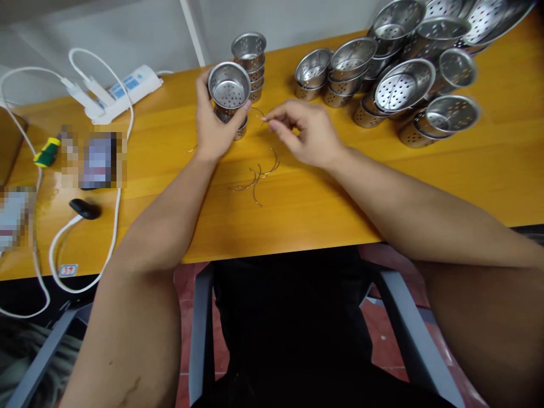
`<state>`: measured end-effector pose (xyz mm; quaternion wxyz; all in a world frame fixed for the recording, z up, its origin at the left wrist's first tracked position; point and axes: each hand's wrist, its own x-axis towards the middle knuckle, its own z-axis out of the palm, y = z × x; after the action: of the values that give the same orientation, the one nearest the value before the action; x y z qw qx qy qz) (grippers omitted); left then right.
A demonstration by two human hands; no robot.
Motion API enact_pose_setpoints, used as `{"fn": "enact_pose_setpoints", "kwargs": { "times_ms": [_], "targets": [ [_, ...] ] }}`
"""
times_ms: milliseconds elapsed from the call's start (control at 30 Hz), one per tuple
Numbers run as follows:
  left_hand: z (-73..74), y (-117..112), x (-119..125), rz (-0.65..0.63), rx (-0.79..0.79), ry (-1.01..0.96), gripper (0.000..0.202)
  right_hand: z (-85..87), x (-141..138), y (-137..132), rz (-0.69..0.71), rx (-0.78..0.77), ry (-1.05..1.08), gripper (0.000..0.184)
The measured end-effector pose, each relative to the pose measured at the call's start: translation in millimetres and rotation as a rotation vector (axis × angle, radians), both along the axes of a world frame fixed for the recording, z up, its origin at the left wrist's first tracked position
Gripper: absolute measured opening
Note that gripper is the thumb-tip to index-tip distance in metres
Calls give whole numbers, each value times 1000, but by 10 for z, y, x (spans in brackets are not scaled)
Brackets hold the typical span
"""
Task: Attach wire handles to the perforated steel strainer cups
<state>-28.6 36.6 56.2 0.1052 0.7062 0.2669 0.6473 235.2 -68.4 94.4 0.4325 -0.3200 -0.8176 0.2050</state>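
My left hand (215,124) is wrapped round a perforated metal cup (230,86), its open mouth facing up toward me. More metal shows just below that cup, partly covered by my fingers. To the right, my right hand (304,127) pinches the end of a thin curved wire (256,111) between thumb and fingertips. The wire's far end lies close to the cup's side; whether it touches cannot be made out. Several loose curved wires (256,177) lie crossed on the table below my hands. Behind the held cup stands a stack of similar cups (249,48).
Nested perforated metal cups (403,88) crowd the table's back right. At left are a white power strip (131,93) with plugged-in cables, a green-yellow screwdriver handle (47,152), a blurred-out phone-like thing (98,161) and a small black object (85,208). The wooden table (323,209) ends before my lap.
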Motion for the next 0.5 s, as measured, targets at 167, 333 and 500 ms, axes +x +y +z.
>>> {"fn": "enact_pose_setpoints", "kwargs": {
  "times_ms": [167,333,500],
  "targets": [
    [59,-133,273,-68,74,-60,75,-1,178,248,-200,-120,251,41],
    [17,-372,656,-317,42,2,76,36,284,362,-256,-31,292,42],
    [-134,-307,698,-303,-82,190,101,41,277,352,-259,-46,279,37]
  ]
}}
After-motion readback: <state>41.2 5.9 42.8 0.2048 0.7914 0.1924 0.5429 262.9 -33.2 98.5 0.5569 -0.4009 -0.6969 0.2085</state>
